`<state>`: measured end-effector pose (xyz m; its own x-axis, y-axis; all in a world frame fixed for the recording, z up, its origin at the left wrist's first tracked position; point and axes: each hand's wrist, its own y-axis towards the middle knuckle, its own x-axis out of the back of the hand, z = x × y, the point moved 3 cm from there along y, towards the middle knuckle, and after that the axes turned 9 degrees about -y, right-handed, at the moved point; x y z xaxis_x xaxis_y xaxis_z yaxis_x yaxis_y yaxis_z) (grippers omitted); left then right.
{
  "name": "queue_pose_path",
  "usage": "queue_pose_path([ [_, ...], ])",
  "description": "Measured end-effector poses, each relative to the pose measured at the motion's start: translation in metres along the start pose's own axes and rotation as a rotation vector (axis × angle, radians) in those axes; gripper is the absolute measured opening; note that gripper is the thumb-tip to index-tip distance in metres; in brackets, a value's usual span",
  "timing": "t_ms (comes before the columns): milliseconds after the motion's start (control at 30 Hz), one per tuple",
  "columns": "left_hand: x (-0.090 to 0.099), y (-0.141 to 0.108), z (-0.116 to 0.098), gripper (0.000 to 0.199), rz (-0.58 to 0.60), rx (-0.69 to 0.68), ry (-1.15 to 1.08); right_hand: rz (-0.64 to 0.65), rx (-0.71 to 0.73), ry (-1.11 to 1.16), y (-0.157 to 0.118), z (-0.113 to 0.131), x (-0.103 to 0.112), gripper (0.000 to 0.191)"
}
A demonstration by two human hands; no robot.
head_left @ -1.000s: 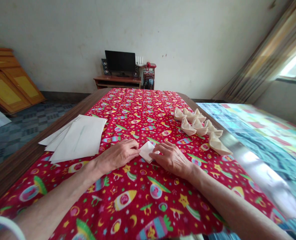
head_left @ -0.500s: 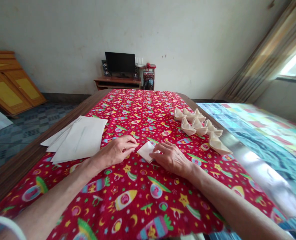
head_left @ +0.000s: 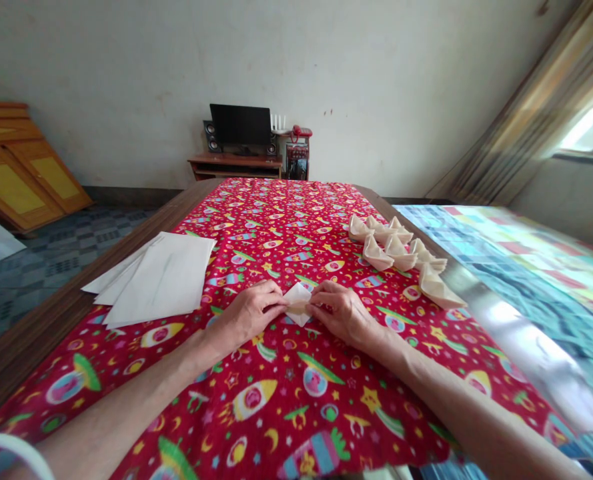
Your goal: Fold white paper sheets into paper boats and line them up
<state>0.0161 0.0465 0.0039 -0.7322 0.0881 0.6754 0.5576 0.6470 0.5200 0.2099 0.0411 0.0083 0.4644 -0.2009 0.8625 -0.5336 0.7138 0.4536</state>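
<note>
A small folded square of white paper (head_left: pixel 297 296) lies corner-up on the red patterned cloth, between my two hands. My left hand (head_left: pixel 257 308) pinches its left corner between thumb and fingers. On the other side, my right hand (head_left: pixel 342 311) has its fingers closed on the right corner. The fingertips cover both side corners, while the top and bottom points show. Over to the left lies a fanned stack of white paper sheets (head_left: pixel 162 280). Several cream folded paper boats (head_left: pixel 395 252) stand grouped at the right.
The red cloth (head_left: pixel 256 440) covers most of a brown wooden table (head_left: pixel 101 280). A bed (head_left: pixel 536 293) with a coloured cover stands close on the right. Beyond the table are a monitor (head_left: pixel 241 125) and speakers on a desk, and an orange cabinet (head_left: pixel 26 167) at the left.
My left hand has moved right and taken the paper's left corner. My right hand has shifted slightly to the right, uncovering more of the folded square.
</note>
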Motion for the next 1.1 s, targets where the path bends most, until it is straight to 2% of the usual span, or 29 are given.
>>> queue_pose_path([
  [100, 0.0, 0.002, 0.003, 0.009, -0.032, 0.077, -0.011, 0.022, -0.086, -0.011, 0.0, -0.001, 0.0, 0.019],
  [233, -0.001, 0.003, 0.004, 0.012, -0.023, 0.198, 0.073, 0.041, -0.129, -0.144, 0.001, -0.003, 0.0, 0.024],
  [467, -0.006, 0.001, 0.001, 0.019, 0.016, 0.234, 0.304, 0.064, -0.136, -0.326, 0.006, -0.004, -0.005, 0.025],
  [567, -0.007, 0.002, -0.001, 0.021, 0.018, 0.233, 0.399, 0.099, -0.164, -0.399, 0.008, -0.005, -0.008, 0.029],
  [733, -0.008, 0.006, -0.005, 0.018, 0.044, 0.234, 0.547, 0.231, -0.205, -0.479, 0.013, -0.004, -0.009, 0.032],
  [933, -0.006, 0.009, -0.01, 0.014, 0.07, 0.26, 0.562, 0.293, -0.223, -0.492, 0.019, 0.0, -0.004, 0.028],
  [1033, -0.002, 0.01, -0.016, 0.009, 0.016, 0.191, 0.515, 0.3, -0.229, -0.474, 0.02, 0.0, -0.003, 0.026],
  [1100, -0.003, 0.01, -0.02, 0.011, 0.021, 0.104, 0.502, 0.291, -0.229, -0.47, 0.02, 0.0, -0.003, 0.025],
])
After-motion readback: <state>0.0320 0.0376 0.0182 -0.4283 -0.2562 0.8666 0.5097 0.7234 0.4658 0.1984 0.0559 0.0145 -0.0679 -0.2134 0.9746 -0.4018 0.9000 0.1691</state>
